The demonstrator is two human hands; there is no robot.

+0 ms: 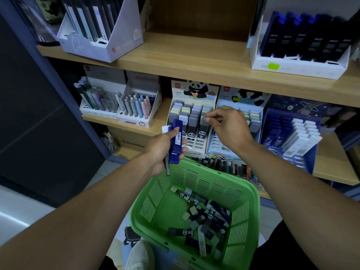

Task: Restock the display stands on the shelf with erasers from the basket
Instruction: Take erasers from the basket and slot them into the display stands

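The left hand (163, 147) grips blue erasers (175, 141) above the basket (251, 193); the right hand (228, 125) pinches one eraser at the panda stand (194, 90); misaligned, it may jam or topple its neighbours.

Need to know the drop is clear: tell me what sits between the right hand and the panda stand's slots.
Nothing visible. The right hand hovers over the panda stand, fingertips at its rightmost column of erasers. The left hand, gripping blue erasers, stays lower left, outside that path.

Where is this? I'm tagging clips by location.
Probably a stationery shop: wooden shelves hold pen displays and panda eraser stands, some with price stickers.
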